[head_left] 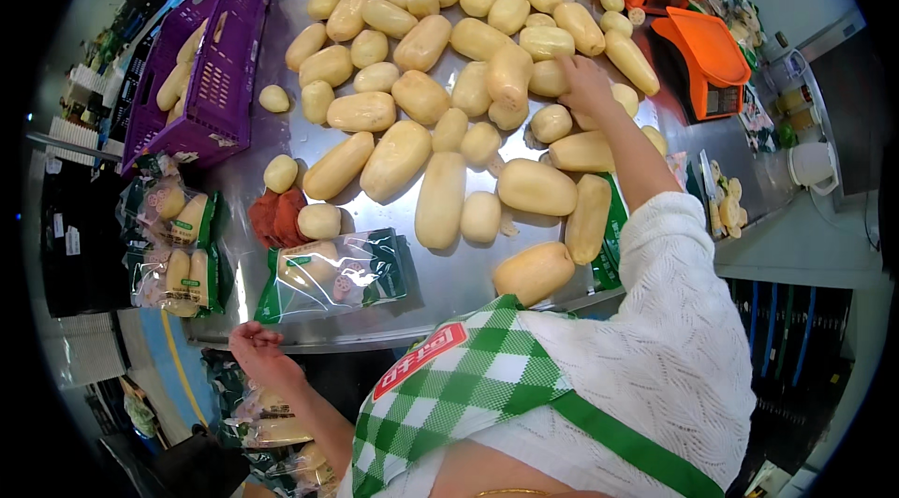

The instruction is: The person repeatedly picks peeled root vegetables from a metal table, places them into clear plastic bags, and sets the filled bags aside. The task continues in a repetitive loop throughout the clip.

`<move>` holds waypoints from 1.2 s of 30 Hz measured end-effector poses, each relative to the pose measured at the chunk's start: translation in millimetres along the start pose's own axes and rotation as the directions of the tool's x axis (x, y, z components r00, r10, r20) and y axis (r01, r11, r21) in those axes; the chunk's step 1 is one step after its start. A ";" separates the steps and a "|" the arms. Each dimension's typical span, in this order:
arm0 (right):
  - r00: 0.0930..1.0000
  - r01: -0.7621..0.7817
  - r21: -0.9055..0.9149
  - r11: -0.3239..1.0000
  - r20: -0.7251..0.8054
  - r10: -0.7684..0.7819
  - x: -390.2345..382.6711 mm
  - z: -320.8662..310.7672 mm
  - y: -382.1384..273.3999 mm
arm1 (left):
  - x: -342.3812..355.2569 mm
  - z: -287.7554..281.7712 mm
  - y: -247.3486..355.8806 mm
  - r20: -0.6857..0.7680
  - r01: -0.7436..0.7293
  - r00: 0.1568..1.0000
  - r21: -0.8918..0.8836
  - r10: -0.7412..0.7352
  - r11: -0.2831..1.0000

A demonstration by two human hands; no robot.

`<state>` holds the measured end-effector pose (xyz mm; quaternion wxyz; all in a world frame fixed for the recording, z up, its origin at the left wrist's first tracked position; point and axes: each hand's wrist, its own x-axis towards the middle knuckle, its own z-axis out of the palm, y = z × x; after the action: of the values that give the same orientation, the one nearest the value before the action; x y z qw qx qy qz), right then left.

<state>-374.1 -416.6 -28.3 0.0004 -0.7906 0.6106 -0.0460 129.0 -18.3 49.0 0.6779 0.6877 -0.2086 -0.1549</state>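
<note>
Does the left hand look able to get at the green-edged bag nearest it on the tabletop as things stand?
Probably yes: the left hand looks empty beside the near edge of the tabletop, and nothing visible blocks its way to the green-edged bag.

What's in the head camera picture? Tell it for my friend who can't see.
Many pale, chunky root vegetables cover a metal table, and a person's right hand reaches in among them. The left hand is near the table's front edge, by a filled green-and-clear bag. A purple crate stands at the left and orange scales at the right.
</note>
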 end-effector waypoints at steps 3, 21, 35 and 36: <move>0.999 0.024 0.050 0.998 0.040 -0.026 -3.8 -11.9 4.4 | -4.8 -4.8 -8.4 -0.052 0.100 0.993 -0.113 -0.106 0.989; 0.911 -0.407 0.652 -0.640 0.244 -0.331 -0.9 -54.8 -38.6 | -22.9 -19.4 -24.9 -0.118 0.121 0.985 -0.024 -0.123 0.992; 0.889 -0.415 0.846 -0.336 0.299 -0.346 -82.1 -65.3 -41.0 | -32.7 -34.7 -62.7 -0.115 0.039 0.993 0.378 0.005 0.925; 0.858 -0.437 0.868 -0.236 0.323 -0.399 -87.0 -71.6 -55.6 | -47.4 -9.9 -32.3 -0.015 -0.097 0.994 0.399 0.113 0.912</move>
<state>-347.5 -314.5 40.0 0.7847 -0.4429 0.3177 -0.2952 95.5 13.7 13.8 0.5354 0.8015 -0.2596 -0.0598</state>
